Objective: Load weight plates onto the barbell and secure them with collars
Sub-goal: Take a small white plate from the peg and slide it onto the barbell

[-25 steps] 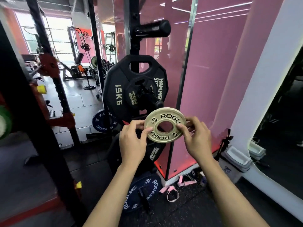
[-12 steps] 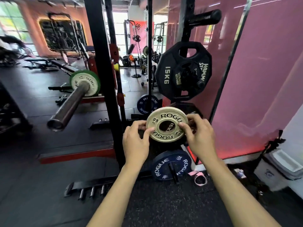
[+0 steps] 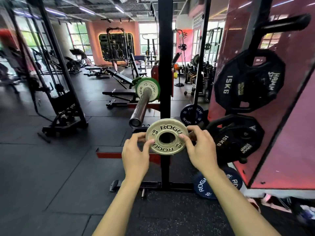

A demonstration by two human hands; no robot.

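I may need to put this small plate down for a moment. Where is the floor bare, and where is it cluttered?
Bare: dark mat left of the rack upright, below the barbell sleeve. Crowded: right side, with the blue plate and 10 kg plate.

bright window backlight, blurred warped edges

small plate before rack upright | barbell behind, left

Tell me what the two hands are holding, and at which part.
Both hands hold the small round cream metal plate by its rim: left hand on its left edge, right hand on its right edge.
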